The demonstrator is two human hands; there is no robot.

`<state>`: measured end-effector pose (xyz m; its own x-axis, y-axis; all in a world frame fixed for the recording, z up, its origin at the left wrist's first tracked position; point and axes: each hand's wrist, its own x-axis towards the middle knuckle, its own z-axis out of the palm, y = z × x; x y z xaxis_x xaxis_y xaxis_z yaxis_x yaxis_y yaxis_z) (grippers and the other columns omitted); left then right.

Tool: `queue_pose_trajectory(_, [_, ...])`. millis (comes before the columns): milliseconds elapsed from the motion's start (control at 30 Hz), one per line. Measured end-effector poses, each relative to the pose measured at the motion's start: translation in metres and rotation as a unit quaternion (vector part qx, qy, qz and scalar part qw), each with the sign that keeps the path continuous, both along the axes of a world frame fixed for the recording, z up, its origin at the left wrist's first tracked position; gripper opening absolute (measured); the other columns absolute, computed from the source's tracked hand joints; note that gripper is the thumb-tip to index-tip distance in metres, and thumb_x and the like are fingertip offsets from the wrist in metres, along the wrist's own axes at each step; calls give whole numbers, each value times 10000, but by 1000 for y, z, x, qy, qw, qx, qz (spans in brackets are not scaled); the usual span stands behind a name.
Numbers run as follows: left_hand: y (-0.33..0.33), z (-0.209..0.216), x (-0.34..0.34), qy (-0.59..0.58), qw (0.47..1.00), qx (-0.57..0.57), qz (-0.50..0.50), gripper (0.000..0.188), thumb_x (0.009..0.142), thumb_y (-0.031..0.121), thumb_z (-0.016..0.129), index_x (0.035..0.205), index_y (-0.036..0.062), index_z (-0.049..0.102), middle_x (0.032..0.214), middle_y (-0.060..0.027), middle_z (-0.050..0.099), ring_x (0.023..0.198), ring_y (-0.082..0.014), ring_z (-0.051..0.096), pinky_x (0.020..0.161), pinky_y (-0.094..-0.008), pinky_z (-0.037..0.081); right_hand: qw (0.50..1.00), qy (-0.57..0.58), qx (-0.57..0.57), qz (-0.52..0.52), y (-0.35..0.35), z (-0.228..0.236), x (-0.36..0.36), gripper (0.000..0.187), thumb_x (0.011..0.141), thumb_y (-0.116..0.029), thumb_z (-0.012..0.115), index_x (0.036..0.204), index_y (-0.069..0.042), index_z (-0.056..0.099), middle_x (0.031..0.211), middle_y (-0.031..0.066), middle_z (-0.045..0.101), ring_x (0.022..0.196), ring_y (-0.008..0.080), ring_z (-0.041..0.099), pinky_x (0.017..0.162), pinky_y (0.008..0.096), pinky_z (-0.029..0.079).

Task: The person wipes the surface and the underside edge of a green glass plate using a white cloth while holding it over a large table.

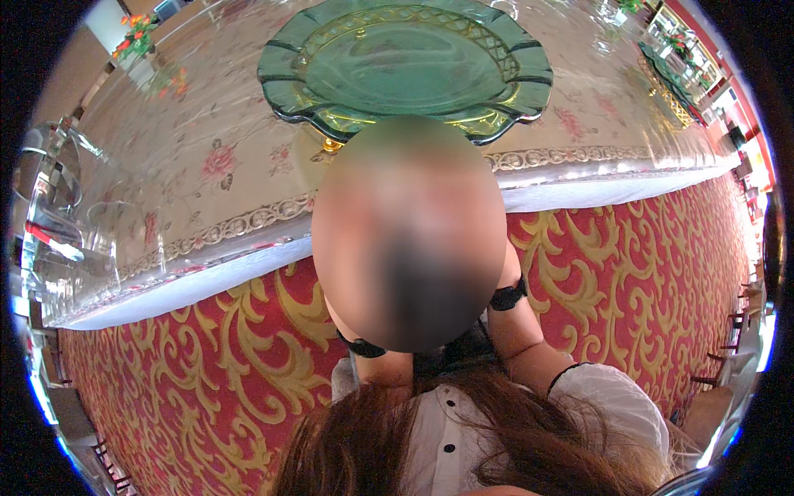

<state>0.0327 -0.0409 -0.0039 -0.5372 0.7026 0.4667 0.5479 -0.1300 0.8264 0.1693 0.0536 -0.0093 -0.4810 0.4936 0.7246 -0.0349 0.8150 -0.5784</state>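
A large green glass dish [405, 70] with a wavy, scalloped rim and a gold lattice band stands on the table near its front edge. A small gold foot shows under its near left side. Both my forearms reach up from below, a black band around each wrist. A blurred oval covers my left hand [356, 211] and my right hand [463, 211], just in front of the dish's near rim. Their fingers cannot be made out, nor whether they touch the dish. Something dark shows between my arms within the blur, too smeared to name.
A floral tablecloth [219, 161] under glossy clear plastic covers the table, its white edge hanging in front. Potted orange flowers [136, 37] are at far left, clear glassware [54, 178] at left. Another green dish [674, 78] stands at far right. Red-and-gold carpet [620, 273] lies below.
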Motion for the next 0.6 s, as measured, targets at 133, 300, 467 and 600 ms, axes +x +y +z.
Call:
queue_pose_trajectory(133, [6,-1,-9,-208,961,165,74,70,880,45,639,870,27,572,751,18,575,678,-52,529,597,-191,411,998,-25,39,-53,18,3,7,213,775,-58,647,987,-42,668,964,100,682,899,258,631,822,325,489])
queue_pose_trajectory(300, [21,-5,-14,-105,974,139,148,139,799,34,718,806,23,580,720,-4,558,585,-76,507,526,-218,394,991,66,-87,-80,40,-8,25,157,812,-11,603,948,-1,680,919,109,681,854,203,622,795,303,473])
queue_pose_trajectory(467, [29,-8,-10,-42,978,147,142,101,814,-1,683,883,50,737,865,-55,685,688,-108,619,588,-226,484,983,111,-119,-80,45,-18,26,122,824,-21,596,899,-1,691,860,91,677,777,168,605,712,273,468])
queue_pose_trajectory(600, [34,-9,-6,-82,970,151,171,65,815,22,701,877,40,708,859,-60,708,750,-105,656,620,-222,496,991,64,-58,-103,45,-17,24,119,811,-25,594,864,-7,699,792,70,678,733,175,590,692,286,458])
